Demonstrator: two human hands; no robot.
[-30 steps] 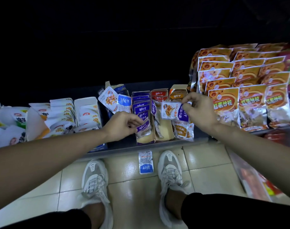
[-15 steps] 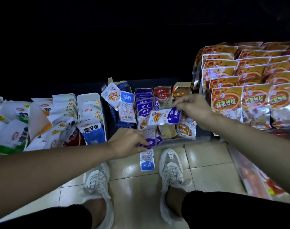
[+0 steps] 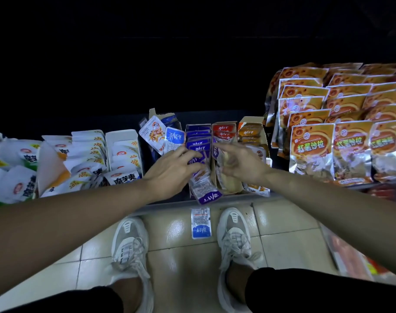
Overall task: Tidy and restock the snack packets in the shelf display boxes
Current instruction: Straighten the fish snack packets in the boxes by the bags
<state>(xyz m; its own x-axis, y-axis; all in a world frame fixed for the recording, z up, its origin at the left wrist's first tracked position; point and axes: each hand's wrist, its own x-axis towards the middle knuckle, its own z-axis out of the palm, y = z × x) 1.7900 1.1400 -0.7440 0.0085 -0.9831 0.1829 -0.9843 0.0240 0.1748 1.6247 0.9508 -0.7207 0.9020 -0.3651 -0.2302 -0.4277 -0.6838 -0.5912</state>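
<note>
While both arms reach over the shelf (image 3: 165, 205), the left hand (image 3: 176, 168) lies with fingers spread and straight on the purple packets (image 3: 198, 137) in their box. Just beside it the right hand (image 3: 239, 163) hovers over the next cardboard box (image 3: 229, 187); it is blurred, and I cannot tell whether its fingers pinch anything. Under the left fingertips a loose packet (image 3: 209, 196) hangs over the shelf's front edge. Below both hands a blue packet (image 3: 200, 223) lies on the floor (image 3: 282, 222) between two pale shoes (image 3: 130, 245). Orange bags (image 3: 312, 145) stand right of the right hand.
</note>
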